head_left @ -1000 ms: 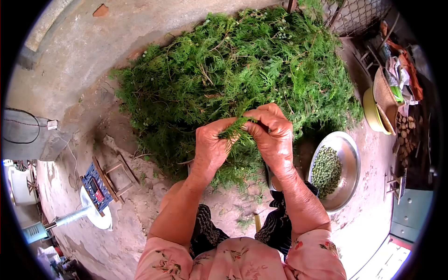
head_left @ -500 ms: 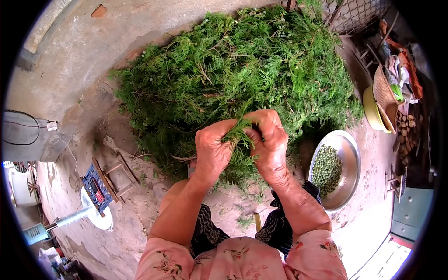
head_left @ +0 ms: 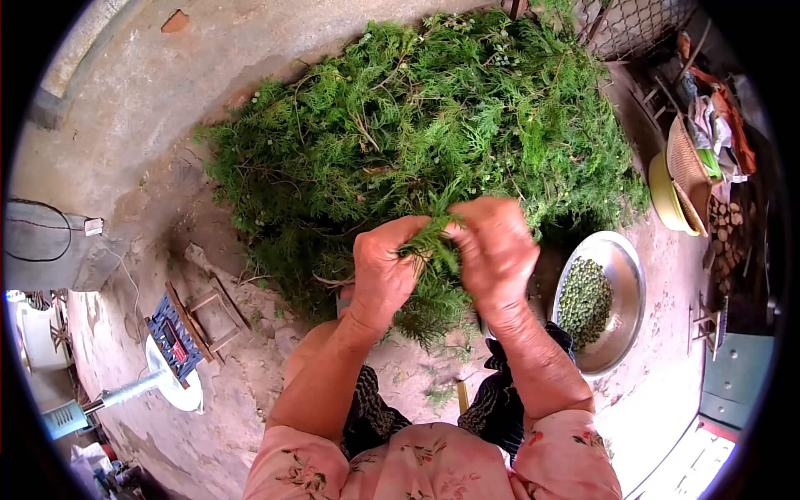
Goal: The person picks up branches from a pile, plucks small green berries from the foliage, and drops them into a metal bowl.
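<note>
A green leafy sprig (head_left: 433,246) is gripped in my left hand (head_left: 387,265), whose fingers are closed around its stem. My right hand (head_left: 498,252) is curled at the sprig's right side, slightly blurred, its fingertips at the leaves; whether it pinches anything is too small to tell. Beyond both hands lies a large heap of green branches (head_left: 417,125). To the right of my right hand, a metal basin (head_left: 621,321) holds many small green berries (head_left: 583,304).
A small wooden stool (head_left: 221,321) and a white round-based stand (head_left: 179,387) are on the left. At the right are a yellow basin (head_left: 664,196), a woven basket (head_left: 687,167) and a pale blue cabinet (head_left: 733,379). A wall (head_left: 158,92) rises behind the heap.
My right hand has moved slightly right and turned, its fingers more curled. My left hand and the sprig have shifted a little to the right.
</note>
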Demonstrator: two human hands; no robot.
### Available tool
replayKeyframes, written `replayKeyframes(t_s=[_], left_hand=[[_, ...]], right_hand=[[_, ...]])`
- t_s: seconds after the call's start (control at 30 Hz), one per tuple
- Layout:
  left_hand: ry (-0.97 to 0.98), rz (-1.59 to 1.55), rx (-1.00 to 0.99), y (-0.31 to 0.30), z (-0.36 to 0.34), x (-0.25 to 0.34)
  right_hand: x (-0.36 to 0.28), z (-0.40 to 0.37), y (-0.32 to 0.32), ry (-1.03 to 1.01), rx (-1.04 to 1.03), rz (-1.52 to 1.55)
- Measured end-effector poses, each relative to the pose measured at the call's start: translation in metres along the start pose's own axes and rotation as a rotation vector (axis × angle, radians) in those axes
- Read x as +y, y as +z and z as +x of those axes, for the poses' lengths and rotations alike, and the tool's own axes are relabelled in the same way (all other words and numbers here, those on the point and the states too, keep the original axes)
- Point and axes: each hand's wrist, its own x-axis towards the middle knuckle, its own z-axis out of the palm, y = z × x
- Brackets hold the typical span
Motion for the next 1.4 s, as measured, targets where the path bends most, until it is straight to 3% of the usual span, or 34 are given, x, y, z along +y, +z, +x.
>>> replayKeyframes(t_s=[0.03, 0.07, 0.13, 0.17, 0.2, 0.3, 0.43, 0.53, 0.63, 0.7, 0.73, 0.8, 0.87, 0.97, 1.03, 1.13, 1.17, 1.23, 1.33, 1.4], left_hand=[[-0.077, -0.145, -0.023, 0.0, -0.001, -0.001], [-0.078, -0.146, -0.019, -0.002, -0.001, 0.0], [-0.156, -0.36, -0.093, -0.007, 0.0, 0.003], [-0.169, -0.386, -0.057, -0.005, 0.0, 0.003], [-0.169, -0.386, -0.062, -0.005, 0.001, 0.002], [-0.245, -0.357, -0.091, -0.011, 0.003, 0.003], [-0.209, -0.491, -0.072, -0.009, 0.0, -0.006], [-0.289, -0.586, -0.032, -0.007, -0.008, -0.011], [-0.382, -0.507, -0.03, -0.014, -0.014, -0.019], [-0.162, -0.14, -0.266, -0.022, -0.006, -0.005], [-0.162, -0.14, -0.267, -0.021, -0.004, -0.008], [-0.368, -0.423, -0.271, -0.02, -0.002, -0.016], [-0.323, -0.486, -0.242, -0.018, -0.002, -0.009], [-0.232, -0.612, -0.182, -0.013, -0.005, -0.002], [-0.626, -0.768, 0.012, -0.009, -0.007, -0.004], [-0.71, -0.781, 0.008, -0.009, 0.004, 0.03], [-0.71, -0.78, 0.007, -0.004, 0.005, 0.028], [-0.513, -0.708, 0.108, 0.004, 0.004, 0.018], [-0.507, -0.645, 0.113, 0.008, 0.001, 0.008], [-0.457, -0.607, 0.116, 0.009, 0.001, 0.01]], right_hand=[[0.003, 0.01, -0.008, 0.099, 0.036, 0.092], [0.005, 0.011, -0.015, 0.57, 0.002, 0.386], [0.02, 0.023, -0.022, 0.919, -0.028, 0.848], [0.031, 0.021, -0.022, 0.957, -0.056, 1.038], [0.032, 0.018, -0.021, 0.958, -0.05, 1.037], [0.025, 0.016, -0.023, 1.085, -0.339, 0.952], [0.027, 0.008, -0.019, 1.078, -0.37, 1.089], [0.015, 0.005, -0.015, 1.087, -0.301, 1.069], [0.018, 0.005, -0.015, 1.181, -0.359, 1.117], [0.014, 0.007, -0.018, 1.295, -0.36, 1.265], [0.015, 0.004, -0.016, 1.295, -0.359, 1.265], [0.018, -0.002, -0.01, 1.353, -0.323, 1.414], [0.019, -0.001, -0.013, 1.338, -0.375, 1.406], [0.023, -0.012, -0.002, 1.28, -0.26, 1.345], [0.024, -0.014, 0.0, 1.214, -0.233, 1.348], [0.013, -0.014, 0.006, 1.066, -0.089, 1.287], [0.01, -0.014, 0.005, 1.065, -0.056, 1.255], [0.006, -0.013, 0.003, 1.08, -0.047, 1.202], [-0.001, -0.012, 0.0, 1.11, -0.029, 1.16], [-0.001, -0.015, 0.002, 1.0, 0.009, 1.012]])
